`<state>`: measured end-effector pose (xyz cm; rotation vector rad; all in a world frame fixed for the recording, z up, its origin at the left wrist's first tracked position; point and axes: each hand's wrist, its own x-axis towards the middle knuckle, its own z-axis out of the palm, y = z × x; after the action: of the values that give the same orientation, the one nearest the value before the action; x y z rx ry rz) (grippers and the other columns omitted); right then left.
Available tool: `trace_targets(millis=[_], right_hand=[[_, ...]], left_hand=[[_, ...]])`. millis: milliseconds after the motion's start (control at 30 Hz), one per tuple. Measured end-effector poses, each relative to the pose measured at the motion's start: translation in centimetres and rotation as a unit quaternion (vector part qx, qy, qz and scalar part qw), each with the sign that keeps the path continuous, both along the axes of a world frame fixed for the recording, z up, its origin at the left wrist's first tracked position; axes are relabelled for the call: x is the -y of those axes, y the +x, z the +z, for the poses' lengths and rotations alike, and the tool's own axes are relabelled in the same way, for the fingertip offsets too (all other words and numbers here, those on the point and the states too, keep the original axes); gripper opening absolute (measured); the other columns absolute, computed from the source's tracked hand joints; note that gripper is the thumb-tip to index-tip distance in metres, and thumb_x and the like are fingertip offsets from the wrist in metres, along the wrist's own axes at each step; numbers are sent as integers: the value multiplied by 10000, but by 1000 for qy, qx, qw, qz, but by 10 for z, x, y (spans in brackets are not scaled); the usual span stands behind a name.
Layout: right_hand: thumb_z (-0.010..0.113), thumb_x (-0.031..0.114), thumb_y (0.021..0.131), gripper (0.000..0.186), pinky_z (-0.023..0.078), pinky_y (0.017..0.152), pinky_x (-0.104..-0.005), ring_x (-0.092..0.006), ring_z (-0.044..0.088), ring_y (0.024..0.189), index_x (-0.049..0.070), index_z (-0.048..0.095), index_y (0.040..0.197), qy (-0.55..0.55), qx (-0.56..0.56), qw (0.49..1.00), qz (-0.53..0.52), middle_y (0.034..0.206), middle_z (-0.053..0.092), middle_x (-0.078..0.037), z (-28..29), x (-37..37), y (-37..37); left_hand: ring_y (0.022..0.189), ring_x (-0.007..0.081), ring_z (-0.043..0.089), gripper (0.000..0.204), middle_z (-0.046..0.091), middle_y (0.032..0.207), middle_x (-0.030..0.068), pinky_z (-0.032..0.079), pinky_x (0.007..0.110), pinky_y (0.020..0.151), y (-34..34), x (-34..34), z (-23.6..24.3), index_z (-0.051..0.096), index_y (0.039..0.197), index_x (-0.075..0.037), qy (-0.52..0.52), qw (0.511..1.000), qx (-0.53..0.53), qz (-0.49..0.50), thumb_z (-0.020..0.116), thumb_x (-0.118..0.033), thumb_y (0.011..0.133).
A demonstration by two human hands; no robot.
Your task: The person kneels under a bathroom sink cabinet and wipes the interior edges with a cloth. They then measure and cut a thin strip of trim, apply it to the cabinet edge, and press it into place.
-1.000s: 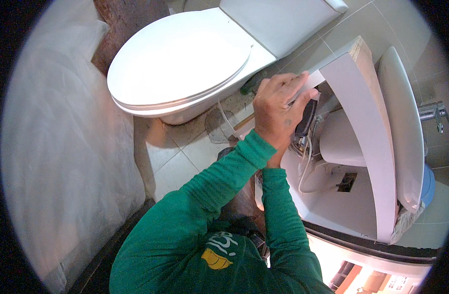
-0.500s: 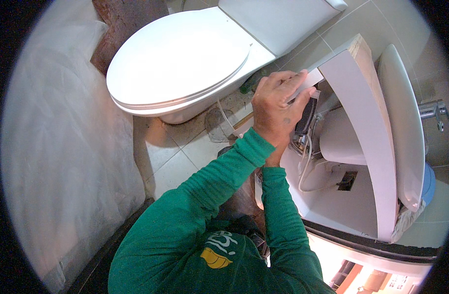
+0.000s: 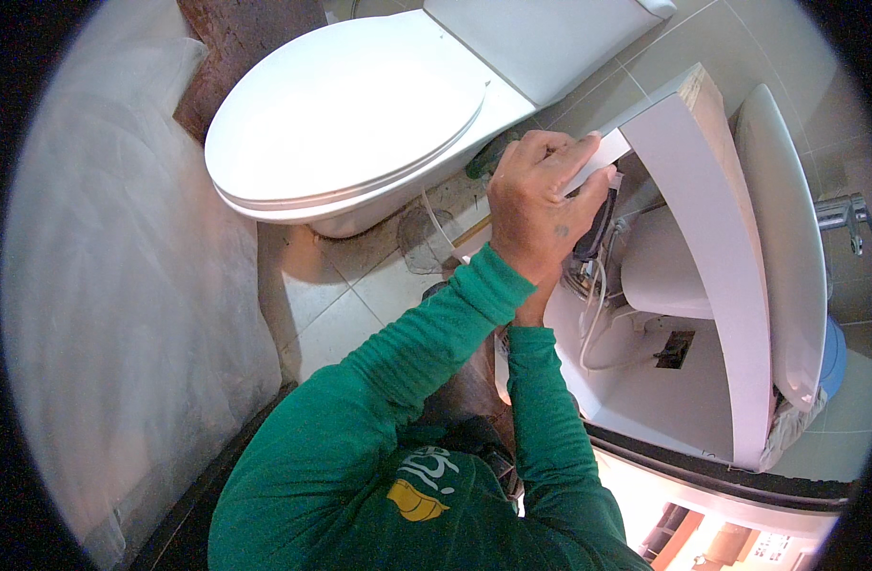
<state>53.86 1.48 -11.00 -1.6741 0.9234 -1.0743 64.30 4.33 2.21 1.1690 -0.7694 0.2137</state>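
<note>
My left hand (image 3: 541, 205) reaches across to the white cabinet. Its fingers and thumb pinch the edge of a white panel strip (image 3: 604, 155) at the cabinet's open front. My right hand (image 3: 535, 305) shows only at the wrist, below the left one. The left hand hides its fingers, so what it holds cannot be made out. Just past my left thumb, a dark, elongated object (image 3: 598, 224) stands inside the opening, its kind unclear. A curved white side panel (image 3: 707, 238) with a bare wood edge borders the cabinet.
Inside the cabinet are a pale hose (image 3: 596, 328), a rounded white fixture (image 3: 660, 271) and a dark cutout (image 3: 676, 350). A white basin (image 3: 783, 247) with a chrome tap (image 3: 843, 213) adjoins it. A toilet (image 3: 350, 114) stands at upper left, beside clear plastic sheeting (image 3: 131, 285).
Almost nothing differs. The view has shifted very slightly, and my left hand keeps its pinch on the panel strip.
</note>
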Motion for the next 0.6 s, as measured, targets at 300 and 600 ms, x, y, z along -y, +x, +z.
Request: trace_targets(millis=[300,600], right_hand=[[634,118,994,324,501,947,-331,-174,612,1125,2,604,1295,-58,-27,998,17,1253,663,-83,11,-10,3],[640,122,992,337,504,949,-336,-187,614,1132,2,600,1305,-114,-10,993,33,1260,658,-81,8,-9,-2]], left_hand=[[871,268,694,378,717,969,134,567,360,773,3,-2,0,786,1127,-63,4,1000,20,4,877,-149,771],[928,288,684,375,732,1014,108,568,386,800,4,8,2,775,1151,-105,-19,998,55,26,868,-173,794]])
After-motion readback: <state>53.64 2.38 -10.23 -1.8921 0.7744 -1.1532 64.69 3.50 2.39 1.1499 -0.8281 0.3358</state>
